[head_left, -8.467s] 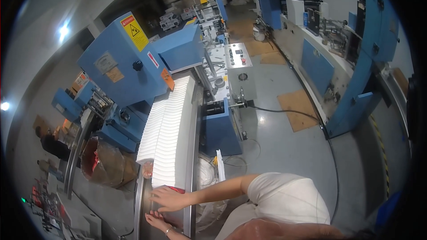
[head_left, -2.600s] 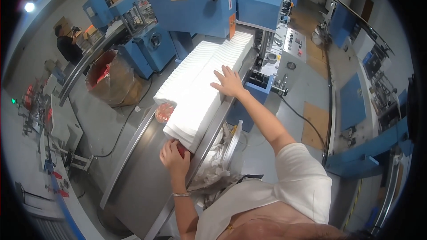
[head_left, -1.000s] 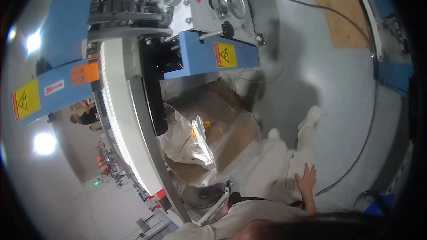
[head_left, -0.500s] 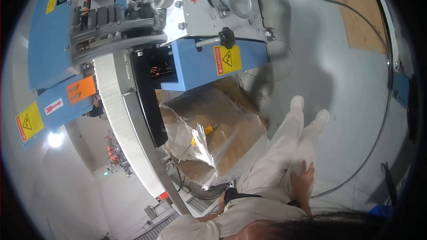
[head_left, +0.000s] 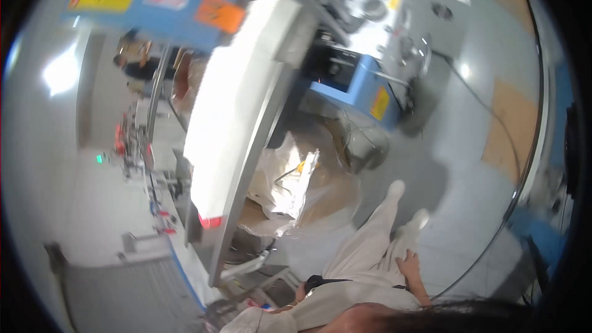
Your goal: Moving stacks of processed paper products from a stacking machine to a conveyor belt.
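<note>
My right hand [head_left: 409, 266] lies against the thigh of my pale trousers [head_left: 376, 250], fingers apart, with nothing in it. Beside my waist, my left hand [head_left: 301, 293] shows only in part; its fingers are hidden near a black item [head_left: 320, 282] at my belt line. Ahead of my legs stands a carton lined with clear plastic film [head_left: 336, 194]. Crumpled white strips [head_left: 302, 185] and a yellow-handled tool [head_left: 301, 166] lie in it. To its left runs a long, closely packed row of white sheets [head_left: 225, 111] along a metal rail [head_left: 246, 185], ending at a red block [head_left: 210, 222].
A blue machine [head_left: 354, 89] with a handwheel [head_left: 416, 52] stands beyond the carton. A blue arm with warning labels [head_left: 179, 3] reaches across the upper left. A dark cable [head_left: 478, 98] curves over the grey floor. Another person [head_left: 139, 68] is in the far left background.
My view has swung left, so the machine and white row appear farther right and larger. Another person has come into view. My right hand stays on my thigh.
</note>
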